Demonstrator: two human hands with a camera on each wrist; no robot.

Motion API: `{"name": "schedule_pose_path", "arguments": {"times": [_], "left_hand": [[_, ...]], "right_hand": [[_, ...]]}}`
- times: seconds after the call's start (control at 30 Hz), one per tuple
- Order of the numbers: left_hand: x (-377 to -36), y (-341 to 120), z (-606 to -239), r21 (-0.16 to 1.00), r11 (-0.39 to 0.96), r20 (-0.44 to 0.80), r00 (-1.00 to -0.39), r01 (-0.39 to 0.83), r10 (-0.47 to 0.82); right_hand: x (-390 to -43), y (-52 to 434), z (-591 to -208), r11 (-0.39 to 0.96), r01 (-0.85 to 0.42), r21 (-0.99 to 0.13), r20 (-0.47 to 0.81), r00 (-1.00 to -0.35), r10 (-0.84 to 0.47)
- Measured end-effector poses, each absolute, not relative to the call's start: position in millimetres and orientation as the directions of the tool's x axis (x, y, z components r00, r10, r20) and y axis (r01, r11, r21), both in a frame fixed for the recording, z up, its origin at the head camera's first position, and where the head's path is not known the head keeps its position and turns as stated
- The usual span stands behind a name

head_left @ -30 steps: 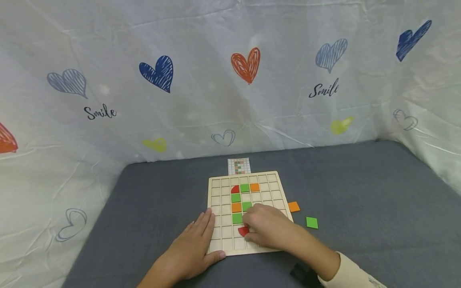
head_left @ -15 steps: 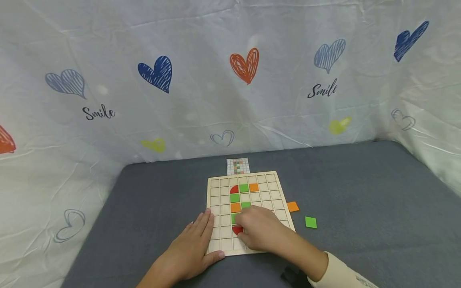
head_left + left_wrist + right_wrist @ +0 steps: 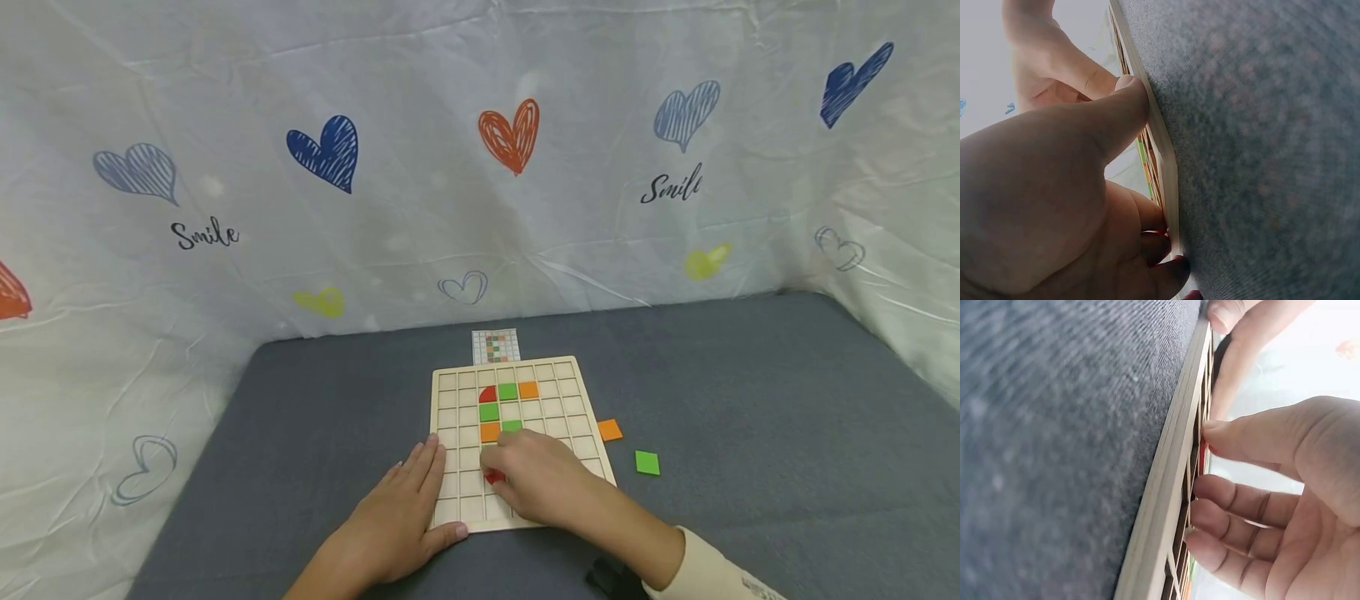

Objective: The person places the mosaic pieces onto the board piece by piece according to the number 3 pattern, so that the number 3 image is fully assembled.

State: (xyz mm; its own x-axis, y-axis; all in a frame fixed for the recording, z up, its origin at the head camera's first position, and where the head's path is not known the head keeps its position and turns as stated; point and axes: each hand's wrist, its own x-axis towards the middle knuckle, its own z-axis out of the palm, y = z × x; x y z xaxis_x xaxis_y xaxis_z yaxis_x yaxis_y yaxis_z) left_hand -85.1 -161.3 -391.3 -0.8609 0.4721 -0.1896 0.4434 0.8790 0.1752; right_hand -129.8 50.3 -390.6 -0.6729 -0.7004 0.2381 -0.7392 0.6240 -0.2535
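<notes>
In the head view, a wooden grid board lies on the table. My left hand rests flat along its left edge, with the thumb on the near edge. My right hand is over the lower middle, thumb and index finger pinching a red tile with a rounded side. The right wrist view shows the thumb against that red tile at the grid. Farther up the board sit another rounded red tile, green tiles and orange tiles. The right hand partly hides one green tile.
A small printed pattern card lies by the board's far edge. At the right are a loose orange tile, close against the board, and a loose green tile. A white curtain with hearts hangs behind the grey table.
My right hand has moved left with the red tile, into the column under the other tiles, and the tile has turned. The left hand keeps its place on the board.
</notes>
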Motion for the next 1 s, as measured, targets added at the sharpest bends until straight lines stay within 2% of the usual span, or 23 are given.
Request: {"name": "schedule_pose_path", "arguments": {"times": [0.33, 0.6, 0.73, 1.0], "left_hand": [[-84.0, -161.1, -391.6, 0.200, 0.867, -0.170, -0.856, 0.456, 0.489], [-84.5, -161.1, -391.8, 0.182, 0.876, -0.183, -0.860, 0.446, 0.476], [-85.3, -161.5, -389.7, 0.175, 0.874, -0.175, -0.860, 0.453, 0.480], [-84.4, -161.6, -391.4, 0.162, 0.881, -0.191, -0.861, 0.445, 0.471]], "right_hand": [[-119.3, 66.9, -388.4, 0.558, -0.797, -0.232, 0.282, -0.604, -0.745], [-109.5, 91.7, -389.7, 0.486, -0.846, -0.220, 0.373, -0.534, -0.759], [-111.3, 107.9, -389.7, 0.439, -0.850, -0.290, 0.371, -0.523, -0.767], [-118.6, 135.7, -383.6, 0.309, -0.797, -0.519, 0.254, -0.489, -0.835]]}}
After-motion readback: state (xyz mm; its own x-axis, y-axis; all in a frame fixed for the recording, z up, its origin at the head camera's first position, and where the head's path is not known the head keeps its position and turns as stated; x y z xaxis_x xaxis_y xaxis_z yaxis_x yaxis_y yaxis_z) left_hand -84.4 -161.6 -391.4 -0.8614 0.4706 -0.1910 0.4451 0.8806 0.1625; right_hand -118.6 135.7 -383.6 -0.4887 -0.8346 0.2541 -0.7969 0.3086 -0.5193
